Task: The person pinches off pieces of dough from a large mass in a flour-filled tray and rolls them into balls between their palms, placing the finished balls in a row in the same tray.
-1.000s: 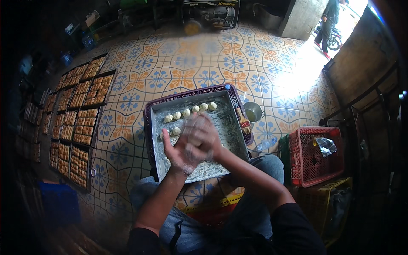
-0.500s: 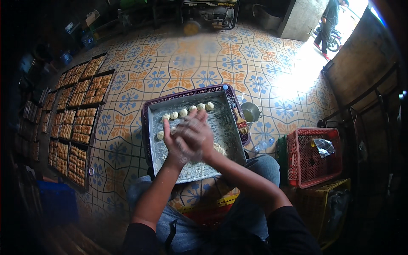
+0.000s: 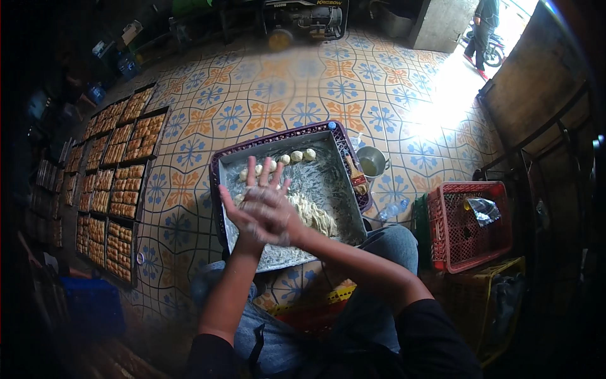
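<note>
Over a grey tray (image 3: 328, 183) dusted with flour, my two hands are pressed together. My left hand (image 3: 235, 216) lies underneath, its fingers stretched out and spread. Across its palm rests my right hand (image 3: 275, 215), floury, with its fingers curled and partly blurred. Whatever may lie between the palms is hidden. A row of small pale dough balls (image 3: 297, 156) sits along the tray's far side, partly behind my left fingers. To the right of my hands is a larger, uneven piece of dough (image 3: 315, 218). The tray rests in a purple plastic crate (image 3: 341, 134).
A brush (image 3: 356, 174) lies on the crate's right rim, beside a metal pot (image 3: 372, 162) and a clear bottle (image 3: 394, 210). Red (image 3: 435, 230) and yellow (image 3: 485, 309) crates stand at right. Trays of golden pastries (image 3: 144, 136) cover the left floor. A person (image 3: 484, 35) is near the doorway.
My hands have shifted left and slightly nearer to me, still pressed together. The left fingers now show spread apart, and more of the large dough piece is uncovered.
</note>
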Tool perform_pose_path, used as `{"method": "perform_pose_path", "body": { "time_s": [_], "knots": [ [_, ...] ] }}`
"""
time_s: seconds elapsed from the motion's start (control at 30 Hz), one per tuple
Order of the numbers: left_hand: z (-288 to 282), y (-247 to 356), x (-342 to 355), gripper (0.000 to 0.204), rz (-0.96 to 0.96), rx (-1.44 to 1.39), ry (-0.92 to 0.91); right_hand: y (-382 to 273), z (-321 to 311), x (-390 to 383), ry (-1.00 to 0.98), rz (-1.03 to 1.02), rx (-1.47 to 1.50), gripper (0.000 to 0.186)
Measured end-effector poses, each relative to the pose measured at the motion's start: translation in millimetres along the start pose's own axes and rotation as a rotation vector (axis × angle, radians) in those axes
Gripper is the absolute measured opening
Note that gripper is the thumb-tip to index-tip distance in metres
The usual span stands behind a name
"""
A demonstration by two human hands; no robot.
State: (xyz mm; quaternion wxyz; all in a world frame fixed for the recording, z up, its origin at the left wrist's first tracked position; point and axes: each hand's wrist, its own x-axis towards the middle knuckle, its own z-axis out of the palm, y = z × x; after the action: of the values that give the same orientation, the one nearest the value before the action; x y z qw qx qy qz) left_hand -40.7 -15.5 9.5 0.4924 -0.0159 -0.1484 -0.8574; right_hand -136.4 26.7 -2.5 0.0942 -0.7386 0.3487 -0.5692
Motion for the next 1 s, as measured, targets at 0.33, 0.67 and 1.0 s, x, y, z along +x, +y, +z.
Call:
{"method": "perform_pose_path", "body": {
  "time_s": [0.33, 0.67, 1.0],
  "knots": [
    [3.5, -16.4, -15.0, 0.085, -0.244, 0.243, 0.379, 37.9, -31.9, 15.3, -0.013, 0.262, 0.044, 0.032],
    [-32.7, -16.2, -21.3, 0.058, -0.341, -0.347, 0.073, 35.7, -26.4, 19.4, -0.001, 0.119, -0.173, 0.038],
    [4.5, -37.4, -19.5, 0.072, -0.206, 0.286, 0.662, 43.3, -37.4, 5.5, -0.064, 0.301, -0.072, 0.037]
  ]
}}
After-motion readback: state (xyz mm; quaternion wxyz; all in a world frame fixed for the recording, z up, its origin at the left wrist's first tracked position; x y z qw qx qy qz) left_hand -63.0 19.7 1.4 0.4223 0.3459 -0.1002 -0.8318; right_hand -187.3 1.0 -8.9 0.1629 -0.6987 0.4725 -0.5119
